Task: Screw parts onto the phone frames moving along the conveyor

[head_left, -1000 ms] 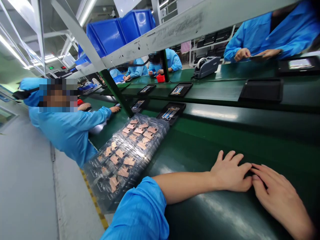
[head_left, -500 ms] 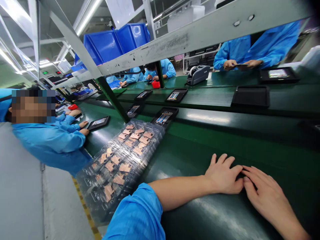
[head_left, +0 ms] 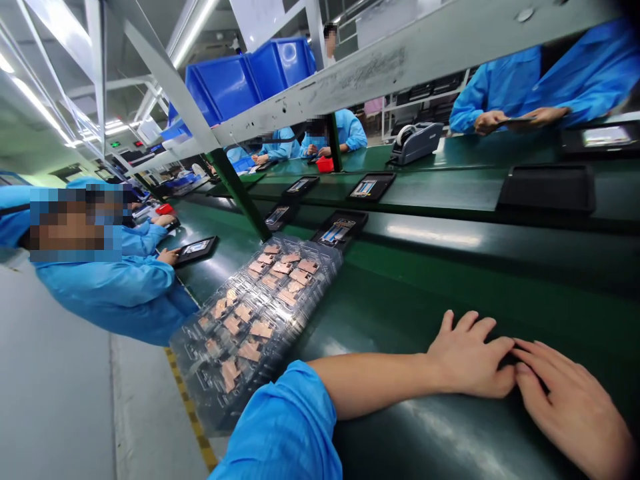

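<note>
A stack of clear blister trays point(head_left: 200, 390) holding copper-coloured parts point(head_left: 263, 328) is lying at the near edge of the green conveyor belt point(head_left: 425, 313), beside the left forearm point(head_left: 375, 380); the visible pockets appear filled. No part is held. The left hand point(head_left: 470, 357) is laid flat with fingers slightly spread, and the right hand point(head_left: 570, 413) with fingers together, fingertips meeting.

Left hand point(head_left: 470, 357) palm down, fingers loosely spread, empty. Right hand point(head_left: 570, 413) at its 4 o'clock, also palm down and open, fingertips point(head_left: 520, 350) touching left hand. Left forearm point(head_left: 373, 387) bare beyond blue sleeve point(head_left: 283, 427).
</note>
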The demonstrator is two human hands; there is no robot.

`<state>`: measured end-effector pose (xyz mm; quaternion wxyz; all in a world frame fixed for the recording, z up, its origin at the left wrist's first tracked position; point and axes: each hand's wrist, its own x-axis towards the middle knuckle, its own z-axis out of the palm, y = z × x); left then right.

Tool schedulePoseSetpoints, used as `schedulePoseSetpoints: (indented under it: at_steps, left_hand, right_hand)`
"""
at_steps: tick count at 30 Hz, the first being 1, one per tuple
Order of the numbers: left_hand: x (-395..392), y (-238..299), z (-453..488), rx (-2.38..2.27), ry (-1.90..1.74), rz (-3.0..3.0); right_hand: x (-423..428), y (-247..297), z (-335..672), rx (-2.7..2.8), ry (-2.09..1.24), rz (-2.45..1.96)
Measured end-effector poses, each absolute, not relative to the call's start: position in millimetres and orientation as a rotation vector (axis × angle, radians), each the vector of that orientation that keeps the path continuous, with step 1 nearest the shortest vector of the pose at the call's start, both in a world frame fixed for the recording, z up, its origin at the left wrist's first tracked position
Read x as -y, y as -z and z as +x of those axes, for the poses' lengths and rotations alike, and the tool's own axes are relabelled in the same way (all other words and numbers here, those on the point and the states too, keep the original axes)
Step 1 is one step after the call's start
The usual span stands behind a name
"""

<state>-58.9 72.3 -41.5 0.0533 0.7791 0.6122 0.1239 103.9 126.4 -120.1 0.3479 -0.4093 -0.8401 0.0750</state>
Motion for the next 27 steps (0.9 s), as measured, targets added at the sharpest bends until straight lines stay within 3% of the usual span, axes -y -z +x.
schedulePoseSetpoints:
  at_steps: [11, 27]
  left_hand:
    - [-76, 47, -61, -1.835, -0.446, 2.369]
    - [-90, 48, -72, -1.828, -0.596, 2.204]
  right_hand:
    - [-133, 130, 105, 2.159, -0.197, -0.989]
    - [-111, 69, 78, 2.202, -0.411, -1.28]
